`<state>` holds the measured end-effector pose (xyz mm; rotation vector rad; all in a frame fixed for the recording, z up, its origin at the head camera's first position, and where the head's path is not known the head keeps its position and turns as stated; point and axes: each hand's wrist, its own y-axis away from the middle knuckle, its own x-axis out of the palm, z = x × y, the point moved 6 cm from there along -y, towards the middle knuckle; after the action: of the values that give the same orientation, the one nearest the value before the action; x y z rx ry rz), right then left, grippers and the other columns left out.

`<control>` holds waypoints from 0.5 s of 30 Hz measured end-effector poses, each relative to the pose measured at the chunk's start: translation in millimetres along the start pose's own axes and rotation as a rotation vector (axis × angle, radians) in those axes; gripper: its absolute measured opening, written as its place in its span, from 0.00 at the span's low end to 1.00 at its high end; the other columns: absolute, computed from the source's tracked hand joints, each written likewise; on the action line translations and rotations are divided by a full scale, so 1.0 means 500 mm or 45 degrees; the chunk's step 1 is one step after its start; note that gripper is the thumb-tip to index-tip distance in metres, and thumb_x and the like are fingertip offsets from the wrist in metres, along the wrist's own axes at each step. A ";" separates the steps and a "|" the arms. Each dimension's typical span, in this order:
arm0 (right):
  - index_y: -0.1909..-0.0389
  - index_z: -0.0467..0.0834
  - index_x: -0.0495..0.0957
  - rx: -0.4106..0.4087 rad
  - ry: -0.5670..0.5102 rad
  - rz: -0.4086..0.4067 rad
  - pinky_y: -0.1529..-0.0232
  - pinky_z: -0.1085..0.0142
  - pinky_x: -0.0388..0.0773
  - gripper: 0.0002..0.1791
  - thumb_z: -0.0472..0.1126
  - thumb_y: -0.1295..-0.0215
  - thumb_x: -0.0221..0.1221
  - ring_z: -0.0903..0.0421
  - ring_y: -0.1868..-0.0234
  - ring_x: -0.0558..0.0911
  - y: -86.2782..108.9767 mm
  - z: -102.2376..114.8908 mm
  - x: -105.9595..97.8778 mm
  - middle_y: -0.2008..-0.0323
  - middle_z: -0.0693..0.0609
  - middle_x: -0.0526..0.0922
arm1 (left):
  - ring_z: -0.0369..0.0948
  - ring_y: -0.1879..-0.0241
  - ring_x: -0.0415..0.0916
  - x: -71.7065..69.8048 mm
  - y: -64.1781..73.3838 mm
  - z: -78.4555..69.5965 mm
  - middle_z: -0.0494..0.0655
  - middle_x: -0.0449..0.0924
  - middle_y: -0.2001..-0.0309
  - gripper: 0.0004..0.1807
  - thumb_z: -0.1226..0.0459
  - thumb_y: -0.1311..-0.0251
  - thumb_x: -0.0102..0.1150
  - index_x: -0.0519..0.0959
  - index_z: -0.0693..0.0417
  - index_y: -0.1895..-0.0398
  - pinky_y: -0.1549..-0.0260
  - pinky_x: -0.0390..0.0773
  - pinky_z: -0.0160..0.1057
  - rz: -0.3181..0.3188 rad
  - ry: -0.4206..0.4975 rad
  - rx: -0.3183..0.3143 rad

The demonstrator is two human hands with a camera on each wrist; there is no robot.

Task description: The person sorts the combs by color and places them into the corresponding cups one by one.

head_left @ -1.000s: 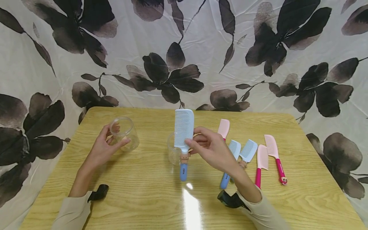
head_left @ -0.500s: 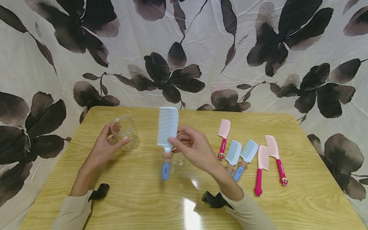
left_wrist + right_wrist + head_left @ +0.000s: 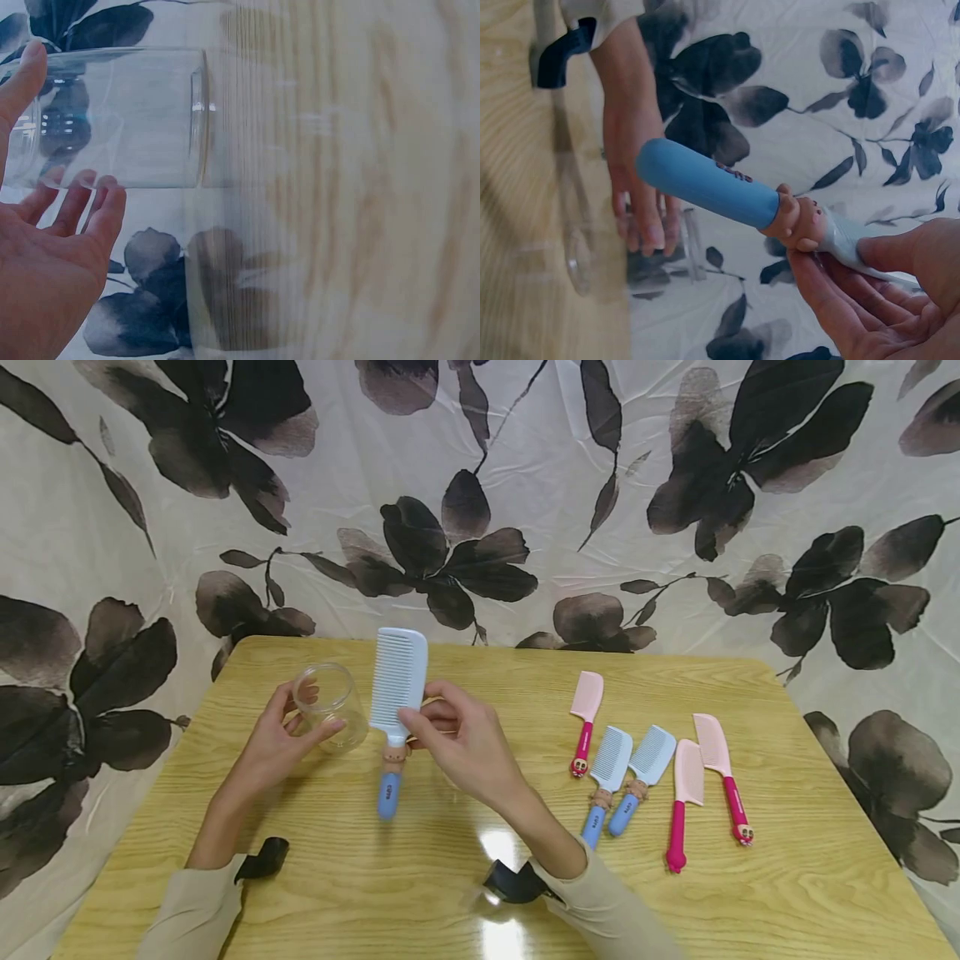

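My left hand holds a clear jar standing on the table at the left, thumb on one side and fingers on the other. The left wrist view shows the same see-through jar with its mouth toward the hand. My right hand pinches a light blue comb between thumb and fingers near the base of its teeth. The comb is upright above the table, just right of the jar, with its blue handle pointing down. A small brown figure decorates its neck.
Right of my right hand lie two blue combs and several pink combs with magenta handles on the wooden table. A second clear vessel, faint behind my right hand, is mostly hidden. A floral cloth hangs behind the table.
My right hand has carried the blue comb leftward and slightly up, toward the jar at the left. The left hand and its jar have stayed put.
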<state>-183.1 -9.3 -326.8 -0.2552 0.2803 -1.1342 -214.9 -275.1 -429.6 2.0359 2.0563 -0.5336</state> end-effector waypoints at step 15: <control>0.48 0.30 0.76 -0.011 -0.024 -0.177 0.57 0.60 0.88 0.12 0.33 0.26 0.61 0.46 0.58 0.90 -0.031 -0.013 0.016 0.57 0.34 0.87 | 0.61 0.26 0.54 -0.001 0.002 -0.001 0.65 0.57 0.28 0.47 0.62 0.36 0.71 0.52 0.62 0.22 0.27 0.55 0.64 -0.005 -0.003 0.015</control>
<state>-195.2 -23.2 -328.2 -0.2965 0.2543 -1.2673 -214.1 -275.1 -429.1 2.0375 2.0613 -0.5499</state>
